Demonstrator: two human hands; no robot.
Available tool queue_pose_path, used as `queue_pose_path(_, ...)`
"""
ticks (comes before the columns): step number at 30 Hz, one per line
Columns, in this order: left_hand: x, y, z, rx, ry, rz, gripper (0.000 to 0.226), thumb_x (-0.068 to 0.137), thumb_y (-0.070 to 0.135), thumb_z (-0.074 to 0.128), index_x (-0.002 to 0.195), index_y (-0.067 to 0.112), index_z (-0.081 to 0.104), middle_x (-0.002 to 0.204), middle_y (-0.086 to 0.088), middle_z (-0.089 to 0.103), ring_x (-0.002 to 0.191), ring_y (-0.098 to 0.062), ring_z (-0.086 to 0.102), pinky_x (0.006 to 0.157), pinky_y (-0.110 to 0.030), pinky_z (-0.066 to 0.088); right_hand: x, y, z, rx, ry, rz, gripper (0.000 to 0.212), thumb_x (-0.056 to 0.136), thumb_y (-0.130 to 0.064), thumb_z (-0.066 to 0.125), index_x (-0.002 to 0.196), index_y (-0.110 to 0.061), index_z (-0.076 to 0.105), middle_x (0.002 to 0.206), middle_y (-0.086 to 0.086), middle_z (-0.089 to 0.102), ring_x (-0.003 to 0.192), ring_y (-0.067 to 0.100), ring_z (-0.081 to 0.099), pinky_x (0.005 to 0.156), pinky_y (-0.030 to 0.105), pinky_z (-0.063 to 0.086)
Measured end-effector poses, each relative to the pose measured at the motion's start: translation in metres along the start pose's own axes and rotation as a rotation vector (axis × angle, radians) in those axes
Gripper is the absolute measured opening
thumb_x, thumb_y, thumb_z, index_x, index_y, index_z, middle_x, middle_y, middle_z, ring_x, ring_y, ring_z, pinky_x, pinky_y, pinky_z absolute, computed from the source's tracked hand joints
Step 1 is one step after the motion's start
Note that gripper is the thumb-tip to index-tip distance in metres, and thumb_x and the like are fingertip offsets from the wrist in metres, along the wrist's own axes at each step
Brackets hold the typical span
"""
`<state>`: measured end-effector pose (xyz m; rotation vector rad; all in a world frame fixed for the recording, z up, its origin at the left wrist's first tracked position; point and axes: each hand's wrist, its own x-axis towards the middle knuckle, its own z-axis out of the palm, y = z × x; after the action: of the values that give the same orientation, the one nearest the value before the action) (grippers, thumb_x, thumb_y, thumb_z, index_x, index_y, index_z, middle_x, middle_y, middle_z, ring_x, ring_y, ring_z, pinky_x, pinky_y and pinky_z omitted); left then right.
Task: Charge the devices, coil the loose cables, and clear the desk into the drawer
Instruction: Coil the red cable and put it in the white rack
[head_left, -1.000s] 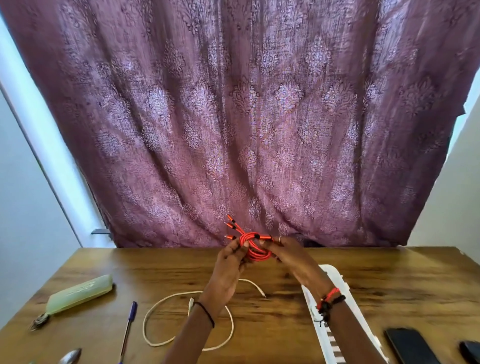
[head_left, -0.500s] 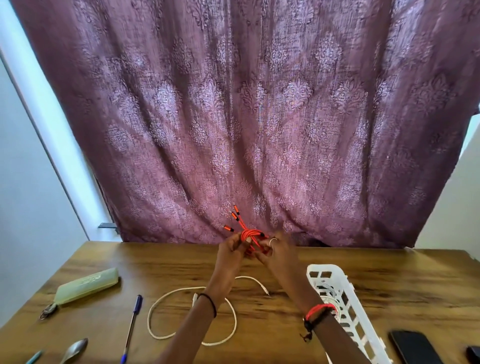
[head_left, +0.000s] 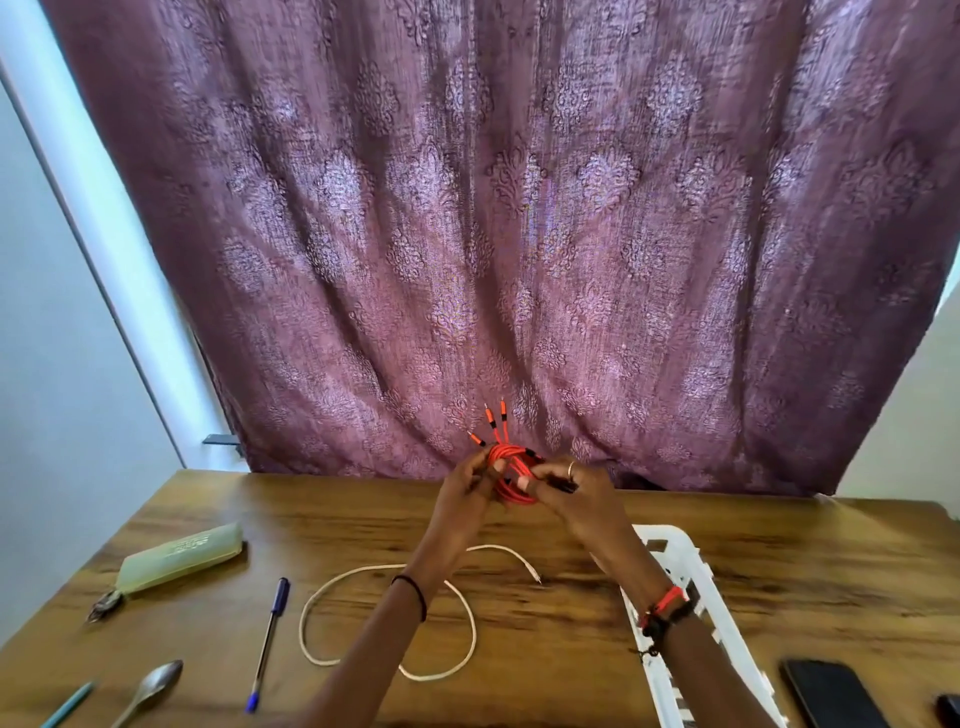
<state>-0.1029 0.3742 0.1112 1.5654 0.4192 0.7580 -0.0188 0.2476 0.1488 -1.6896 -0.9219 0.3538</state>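
Over the brown wooden desk (head_left: 779, 561), before a purple patterned curtain (head_left: 519, 234), we hold the coiled orange braided cable (head_left: 511, 467) at the far middle. Our left hand (head_left: 467, 493) and right hand (head_left: 579, 496) both pinch it, loops between them, plugs poking up. It seems light, springy; grip across the loops.

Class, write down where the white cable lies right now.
In the head view, the white cable lies looped on the desk, left of centre, between the blue pen to its left and the white basket to its right.

Home desk (head_left: 337, 514) (patterned curtain (head_left: 519, 234) behind)
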Motion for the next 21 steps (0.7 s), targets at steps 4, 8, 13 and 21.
queue_pose_path(4,-0.006,-0.003,0.001,-0.149,0.053,-0.063,0.049,0.095,-0.004,0.042,0.132,0.028,0.035,0.090,-0.006,0.060,0.071,-0.011,0.059,0.060,-0.018,0.050,0.000,0.003,-0.006,0.156,-0.109,0.032,0.011,0.078,-0.016,0.073,0.076,-0.025,0.069,0.069,-0.007,0.057,0.063,0.004,0.046,0.066,0.023,0.035)
queue_pose_path(8,-0.012,-0.008,0.005,-0.248,0.031,-0.142,0.042,0.096,-0.003,0.041,0.124,0.027,0.040,0.086,-0.010,0.057,0.061,-0.003,0.062,0.056,-0.019,0.052,0.003,0.013,-0.011,0.132,-0.157,0.000,0.016,0.065,-0.036,0.071,0.076,-0.025,0.069,0.075,-0.004,0.058,0.074,0.010,0.049,0.073,0.027,0.036)
queue_pose_path(13,-0.014,-0.008,0.009,-0.242,-0.070,-0.129,0.019,0.097,0.007,0.043,0.099,0.010,0.062,0.071,0.008,0.066,0.064,-0.001,0.060,0.060,-0.017,0.052,0.001,0.018,-0.021,0.169,-0.296,0.000,0.042,0.066,-0.035,0.080,0.097,-0.010,0.067,0.095,0.014,0.066,0.093,0.020,0.058,0.090,0.042,0.045)
queue_pose_path(21,-0.014,-0.007,0.002,-0.323,-0.104,-0.225,0.023,0.096,0.015,0.046,0.112,0.006,0.059,0.090,-0.002,0.067,0.083,-0.011,0.063,0.076,-0.023,0.054,-0.002,0.007,-0.036,-0.138,-0.371,-0.113,0.031,0.074,-0.015,0.078,0.094,0.001,0.061,0.079,-0.001,0.060,0.064,-0.003,0.055,0.066,0.010,0.044)
